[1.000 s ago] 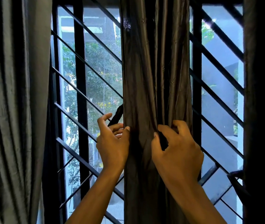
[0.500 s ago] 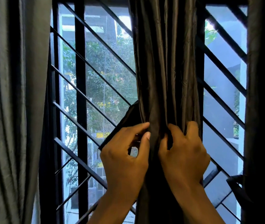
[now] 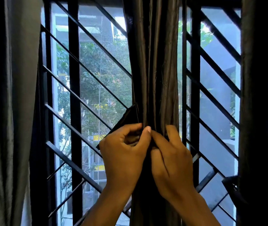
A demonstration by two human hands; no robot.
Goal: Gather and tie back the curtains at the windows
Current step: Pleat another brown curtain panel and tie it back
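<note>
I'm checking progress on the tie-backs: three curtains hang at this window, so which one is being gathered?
The middle curtain: both hands pinch its bunched folds. The grey left curtain and dark right curtain hang untouched.

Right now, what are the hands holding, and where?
Both the left hand and the right hand hold the gathered middle curtain at its bunched waist, where a dark tie-back strip comes round.
</note>
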